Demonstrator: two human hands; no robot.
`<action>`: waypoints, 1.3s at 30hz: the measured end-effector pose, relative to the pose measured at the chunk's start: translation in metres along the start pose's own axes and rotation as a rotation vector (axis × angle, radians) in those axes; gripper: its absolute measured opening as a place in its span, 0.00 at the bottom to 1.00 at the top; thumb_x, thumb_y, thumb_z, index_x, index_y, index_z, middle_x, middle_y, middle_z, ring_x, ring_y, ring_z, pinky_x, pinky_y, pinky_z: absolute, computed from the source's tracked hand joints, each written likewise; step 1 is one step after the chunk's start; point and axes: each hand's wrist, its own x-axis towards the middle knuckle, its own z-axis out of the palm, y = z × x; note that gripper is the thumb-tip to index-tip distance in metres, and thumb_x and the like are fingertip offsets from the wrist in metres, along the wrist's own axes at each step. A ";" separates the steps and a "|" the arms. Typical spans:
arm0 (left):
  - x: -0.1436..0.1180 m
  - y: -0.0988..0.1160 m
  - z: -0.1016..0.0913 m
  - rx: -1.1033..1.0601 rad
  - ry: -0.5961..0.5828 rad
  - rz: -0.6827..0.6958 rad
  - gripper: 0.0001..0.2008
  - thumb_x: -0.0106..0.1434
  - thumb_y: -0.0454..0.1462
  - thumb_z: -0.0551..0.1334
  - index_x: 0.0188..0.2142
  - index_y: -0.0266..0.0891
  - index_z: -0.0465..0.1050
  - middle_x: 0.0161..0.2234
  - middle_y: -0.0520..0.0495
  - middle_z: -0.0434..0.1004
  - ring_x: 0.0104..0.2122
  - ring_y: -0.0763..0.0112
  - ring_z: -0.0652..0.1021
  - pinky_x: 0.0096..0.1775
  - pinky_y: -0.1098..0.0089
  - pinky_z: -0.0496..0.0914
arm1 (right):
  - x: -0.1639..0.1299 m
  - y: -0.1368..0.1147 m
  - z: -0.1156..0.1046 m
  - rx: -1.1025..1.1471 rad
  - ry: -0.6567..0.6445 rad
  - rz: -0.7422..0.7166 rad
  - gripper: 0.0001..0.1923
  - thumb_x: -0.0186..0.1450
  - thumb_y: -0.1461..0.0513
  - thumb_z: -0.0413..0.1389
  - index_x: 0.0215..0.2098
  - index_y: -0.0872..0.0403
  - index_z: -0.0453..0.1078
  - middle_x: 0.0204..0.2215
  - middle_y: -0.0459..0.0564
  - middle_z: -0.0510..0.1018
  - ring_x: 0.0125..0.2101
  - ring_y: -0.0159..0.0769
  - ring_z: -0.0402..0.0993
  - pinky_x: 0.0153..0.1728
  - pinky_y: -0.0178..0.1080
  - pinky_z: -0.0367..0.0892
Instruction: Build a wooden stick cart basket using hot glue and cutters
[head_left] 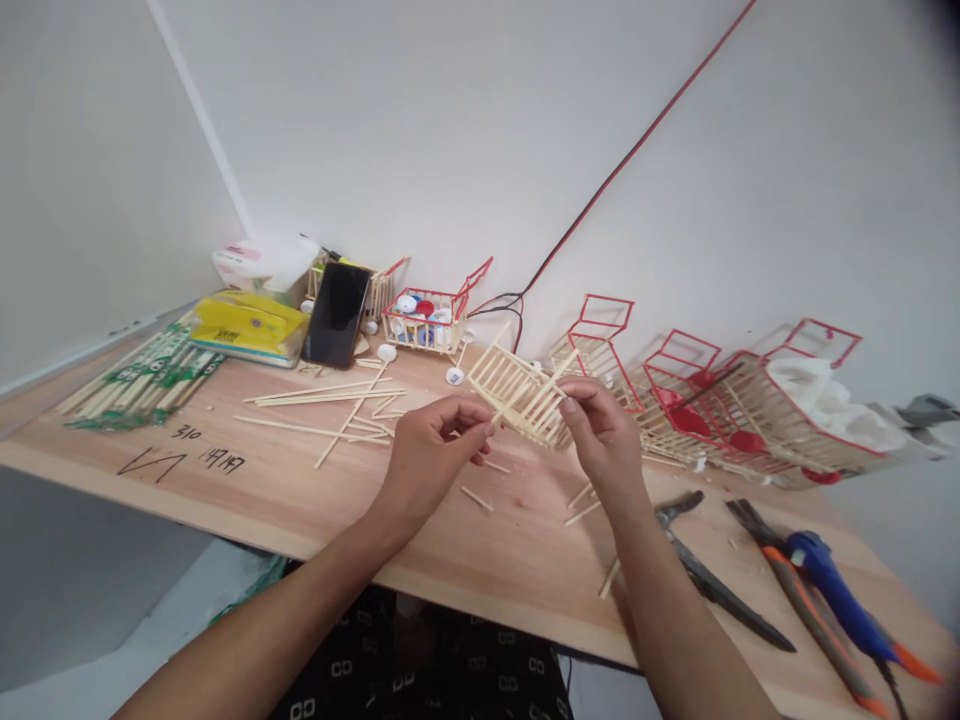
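A small basket frame made of pale wooden sticks (517, 391) is held up, tilted, just above the table. My left hand (439, 445) pinches at its near left corner, thumb and forefinger closed; the exact contact is partly hidden. At the opposite end, my right hand (604, 435) grips the frame between thumb and fingers. Loose sticks (330, 395) lie on the table left of my hands, with short cut pieces (478, 499) below them.
Miniature stick carts with red handles line the wall, including one with bottle caps (424, 325) and one with white tissue (832, 400). A phone (337, 315), yellow pack (247, 325) and bagged sticks (142, 380) stand left. Pliers (720, 580) and a blue glue gun (840, 595) lie right.
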 end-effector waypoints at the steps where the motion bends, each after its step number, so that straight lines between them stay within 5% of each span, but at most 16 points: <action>1: 0.003 -0.001 -0.003 -0.013 0.009 -0.002 0.04 0.56 0.36 0.67 0.30 0.37 0.77 0.23 0.51 0.78 0.22 0.75 0.77 0.26 0.75 0.74 | 0.000 0.000 0.000 0.004 0.010 0.004 0.05 0.71 0.58 0.54 0.41 0.48 0.71 0.40 0.50 0.77 0.46 0.41 0.73 0.47 0.45 0.68; 10: 0.037 0.003 -0.030 -0.081 0.092 0.009 0.10 0.49 0.36 0.71 0.30 0.34 0.75 0.24 0.49 0.79 0.23 0.73 0.78 0.25 0.73 0.75 | 0.002 -0.005 -0.001 0.057 0.035 -0.008 0.04 0.70 0.59 0.55 0.40 0.48 0.71 0.39 0.50 0.78 0.46 0.40 0.74 0.49 0.44 0.69; 39: 0.036 -0.007 -0.026 -0.089 0.078 -0.010 0.09 0.50 0.36 0.70 0.29 0.33 0.75 0.22 0.50 0.77 0.22 0.73 0.77 0.24 0.73 0.76 | 0.000 -0.006 0.001 0.053 -0.002 -0.022 0.04 0.70 0.60 0.54 0.40 0.48 0.72 0.40 0.50 0.77 0.45 0.40 0.74 0.48 0.44 0.68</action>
